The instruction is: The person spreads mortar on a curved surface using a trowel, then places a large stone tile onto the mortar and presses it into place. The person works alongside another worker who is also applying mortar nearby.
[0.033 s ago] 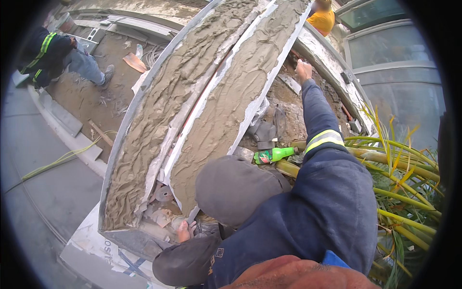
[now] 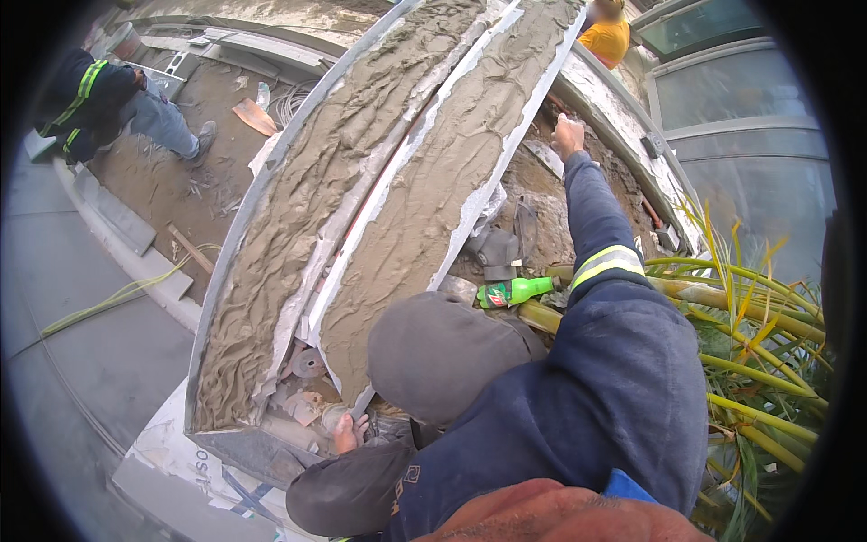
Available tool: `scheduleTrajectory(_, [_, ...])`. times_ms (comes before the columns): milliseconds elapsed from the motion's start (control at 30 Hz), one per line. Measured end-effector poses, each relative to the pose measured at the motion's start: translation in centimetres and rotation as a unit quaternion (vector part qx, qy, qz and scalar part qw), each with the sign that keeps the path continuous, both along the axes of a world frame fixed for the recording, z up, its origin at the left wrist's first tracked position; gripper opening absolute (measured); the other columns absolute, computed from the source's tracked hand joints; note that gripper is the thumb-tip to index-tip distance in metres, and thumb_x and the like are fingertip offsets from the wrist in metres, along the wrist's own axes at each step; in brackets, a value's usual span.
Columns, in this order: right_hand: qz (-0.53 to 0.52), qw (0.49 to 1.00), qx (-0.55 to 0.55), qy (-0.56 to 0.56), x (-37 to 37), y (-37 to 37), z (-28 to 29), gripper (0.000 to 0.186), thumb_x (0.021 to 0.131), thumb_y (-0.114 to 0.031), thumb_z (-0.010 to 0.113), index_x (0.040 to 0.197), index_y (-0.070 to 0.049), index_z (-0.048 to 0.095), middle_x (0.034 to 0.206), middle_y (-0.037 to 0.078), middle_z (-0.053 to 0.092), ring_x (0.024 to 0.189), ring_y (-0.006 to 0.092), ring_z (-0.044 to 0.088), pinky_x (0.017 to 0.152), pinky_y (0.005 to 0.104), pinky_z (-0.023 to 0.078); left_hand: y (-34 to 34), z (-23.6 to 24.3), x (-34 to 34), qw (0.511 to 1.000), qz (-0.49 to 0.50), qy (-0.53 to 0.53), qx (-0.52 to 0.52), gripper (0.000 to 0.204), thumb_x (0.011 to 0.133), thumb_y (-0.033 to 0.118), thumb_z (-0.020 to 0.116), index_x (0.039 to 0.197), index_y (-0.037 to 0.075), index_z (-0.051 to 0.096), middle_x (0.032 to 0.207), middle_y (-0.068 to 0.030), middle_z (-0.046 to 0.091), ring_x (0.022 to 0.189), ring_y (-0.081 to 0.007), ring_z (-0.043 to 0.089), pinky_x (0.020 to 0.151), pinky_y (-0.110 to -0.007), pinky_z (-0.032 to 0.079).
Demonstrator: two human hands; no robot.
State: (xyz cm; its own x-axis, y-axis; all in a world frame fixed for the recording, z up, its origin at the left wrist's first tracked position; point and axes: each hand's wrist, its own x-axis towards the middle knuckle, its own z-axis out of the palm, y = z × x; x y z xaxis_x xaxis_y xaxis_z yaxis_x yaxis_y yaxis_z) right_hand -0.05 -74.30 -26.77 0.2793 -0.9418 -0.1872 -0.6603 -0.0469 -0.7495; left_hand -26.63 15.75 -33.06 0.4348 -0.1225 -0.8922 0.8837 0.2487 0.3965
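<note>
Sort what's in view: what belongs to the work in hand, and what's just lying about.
Likely part of the work:
- slab, spread with mortar
- left hand, at the slab's near end
- right hand, beside its far part

Apparently just lying about:
- green bottle
- stick
- yellow cord

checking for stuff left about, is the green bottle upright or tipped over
Tipped over: the green bottle lies on its side, its neck pointing right.
</note>
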Motion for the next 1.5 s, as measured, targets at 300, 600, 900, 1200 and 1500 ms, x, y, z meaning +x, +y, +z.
scheduleTrajectory(300, [-0.02,0.966,0.194,-0.171,0.8,3.5,-0.7,0.064,0.106,-0.05,0.049,0.147,-0.001,0.05,0.137,0.014,0.062,0.109,0.0252,0.06,0.089,0.0417,0.047,-0.3,-1.2,-1.1,0.998,0.058,0.002,-0.02,0.028,0.104,0.028,0.065,0.121,0.006,0.06,0.116,-0.0107,0.071,0.102,-0.031,0.073,0.082,-0.042,0.06])
scheduleTrajectory(600, [-0.043,0.957,0.197,-0.21,0.8,3.0,-1.6,0.064,0.106,-0.052,0.049,0.143,0.001,0.053,0.126,0.014,0.067,0.093,0.0213,0.061,0.077,0.04,0.05,-0.8,-1.0,-1.1,0.997,0.069,0.007,0.036,0.027,0.103,0.027,0.068,0.118,0.006,0.06,0.111,-0.0118,0.072,0.095,-0.0304,0.074,0.079,-0.043,0.061])
scheduleTrajectory(900, [-0.1,0.965,0.15,-0.193,-2.4,1.8,-3.5,0.052,0.106,-0.044,0.052,0.129,0.001,0.061,0.11,0.015,0.072,0.085,0.0211,0.066,0.072,0.0385,0.052,-0.5,-0.4,-0.9,0.999,0.044,0.005,0.03,0.03,0.104,0.029,0.066,0.122,0.006,0.059,0.112,-0.0102,0.07,0.097,-0.0286,0.073,0.082,-0.042,0.06])
scheduleTrajectory(1200, [-0.073,0.997,0.021,-0.008,-5.6,0.4,-7.2,0.033,0.097,-0.029,0.067,0.109,0.0,0.075,0.101,0.013,0.077,0.092,0.0214,0.072,0.076,0.0391,0.055,-0.8,0.1,-0.5,0.998,0.051,0.014,0.041,0.032,0.103,0.028,0.067,0.122,0.003,0.061,0.11,-0.0106,0.07,0.094,-0.0269,0.073,0.08,-0.038,0.062])
scheduleTrajectory(1500, [-0.012,0.952,0.221,-0.212,-1.9,5.1,-4.3,0.039,0.108,-0.036,0.052,0.131,-0.006,0.061,0.118,0.007,0.07,0.088,0.0148,0.061,0.076,0.0348,0.049,-2.0,0.6,-0.6,0.995,0.088,-0.002,0.041,0.033,0.106,0.029,0.063,0.127,0.004,0.058,0.119,-0.0114,0.068,0.106,-0.0279,0.07,0.087,-0.042,0.058])
